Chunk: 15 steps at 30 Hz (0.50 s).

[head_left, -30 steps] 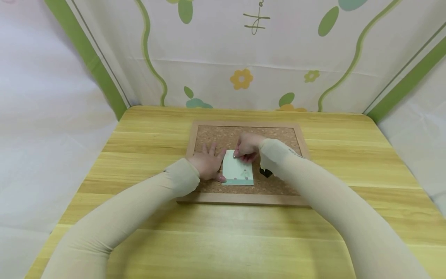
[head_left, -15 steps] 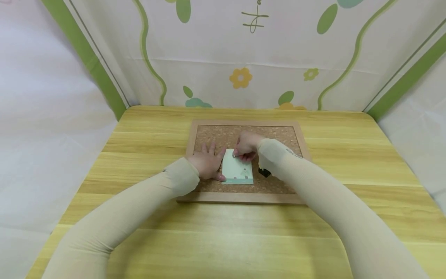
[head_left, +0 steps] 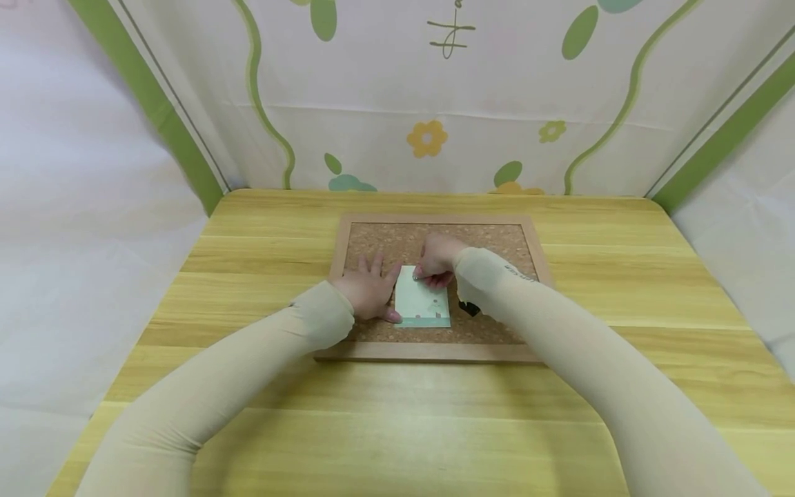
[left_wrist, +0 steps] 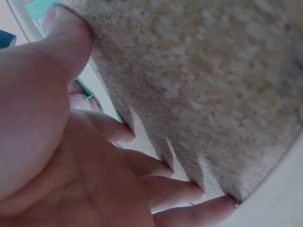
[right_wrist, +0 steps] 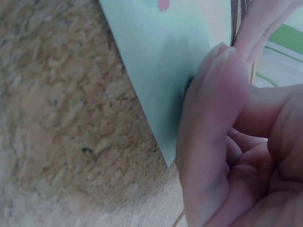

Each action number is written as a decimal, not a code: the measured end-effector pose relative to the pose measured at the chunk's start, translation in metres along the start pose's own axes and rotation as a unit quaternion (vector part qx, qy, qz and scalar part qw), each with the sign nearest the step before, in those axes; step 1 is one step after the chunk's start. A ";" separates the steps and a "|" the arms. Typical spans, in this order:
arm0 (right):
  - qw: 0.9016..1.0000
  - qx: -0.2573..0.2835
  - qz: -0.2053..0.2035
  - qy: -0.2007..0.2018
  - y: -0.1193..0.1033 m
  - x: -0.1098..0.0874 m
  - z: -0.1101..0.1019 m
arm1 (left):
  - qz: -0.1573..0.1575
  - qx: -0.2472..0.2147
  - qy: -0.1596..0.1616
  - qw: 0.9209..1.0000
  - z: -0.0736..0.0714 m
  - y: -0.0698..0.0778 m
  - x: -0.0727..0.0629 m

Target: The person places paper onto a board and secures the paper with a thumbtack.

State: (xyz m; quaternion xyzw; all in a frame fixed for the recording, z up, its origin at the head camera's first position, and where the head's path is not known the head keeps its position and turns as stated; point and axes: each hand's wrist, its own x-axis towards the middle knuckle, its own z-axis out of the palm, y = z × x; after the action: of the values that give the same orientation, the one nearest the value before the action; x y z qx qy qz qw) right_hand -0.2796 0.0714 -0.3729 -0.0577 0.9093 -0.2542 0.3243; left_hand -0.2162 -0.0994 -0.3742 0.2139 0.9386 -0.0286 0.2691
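A pale mint paper card [head_left: 422, 297] with a teal strip along its near edge lies on the framed corkboard [head_left: 491, 238]. My left hand [head_left: 368, 290] rests on the cork at the card's left, fingers spread. Its thumb and index fingertip touch the card's left edge. Over the card's upper part, my right hand [head_left: 439, 259] pinches a small shiny pushpin [head_left: 415, 277] between thumb and index finger, the other fingers curled. The right wrist view shows those fingertips against the card [right_wrist: 147, 71]; the pin is hidden there.
A small dark object [head_left: 468, 308] lies on the cork right of the card, partly covered by the right sleeve [head_left: 497, 279]. The board sits on a wooden table [head_left: 397, 428], with a printed fabric backdrop [head_left: 373, 83] behind it.
The hands and card keep nearly the same places. My right fingertips still pinch the pushpin at the card; the whole view has shifted slightly.
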 end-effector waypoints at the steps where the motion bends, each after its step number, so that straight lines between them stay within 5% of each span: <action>1: 1.000 0.001 0.001 0.001 0.000 0.000 0.000 | 0.000 0.000 0.000 1.000 0.000 0.000 0.000; 9: 1.000 -0.009 -0.001 0.005 -0.002 0.003 0.001 | 0.000 0.007 0.004 1.000 0.001 -0.002 0.001; 15: 0.998 0.041 -0.021 -0.033 0.007 0.004 -0.004 | -0.001 0.010 0.002 1.000 0.001 -0.001 0.001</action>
State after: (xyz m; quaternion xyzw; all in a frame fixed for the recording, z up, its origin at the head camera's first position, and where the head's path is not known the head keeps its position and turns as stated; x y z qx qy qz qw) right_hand -0.2847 0.0778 -0.3754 -0.0718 0.8858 -0.2958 0.3504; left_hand -0.2168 -0.0999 -0.3753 0.2158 0.9389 -0.0382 0.2652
